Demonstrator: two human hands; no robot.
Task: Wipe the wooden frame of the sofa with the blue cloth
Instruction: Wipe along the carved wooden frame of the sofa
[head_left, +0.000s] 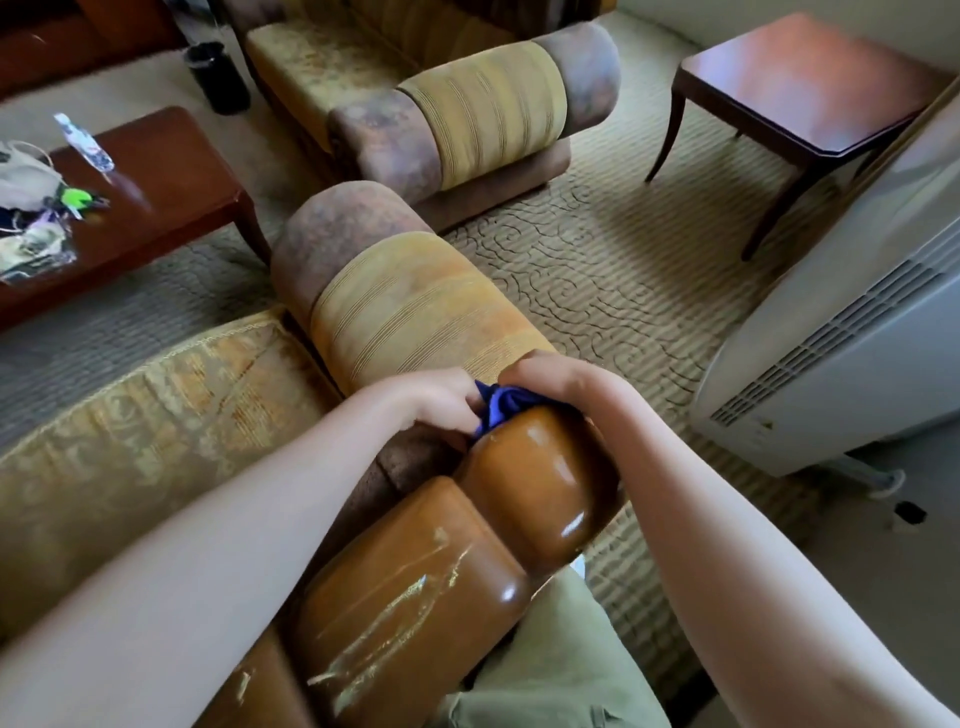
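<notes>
Both hands are bunched up on the blue cloth (501, 408), right where the glossy wooden frame (540, 483) meets the striped armrest cushion (415, 317). The left hand (436, 400) pinches the cloth from the seat side, and the right hand (550, 376) is clamped over it from the other side, so only a bit of blue shows between them. The wood nearer the camera has pale streaky smears.

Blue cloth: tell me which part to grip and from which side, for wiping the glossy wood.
Grip the bunched top of the blue cloth from above, where it bulges between the left hand and right hand; its lower edge tucks against the wooden frame.
</notes>
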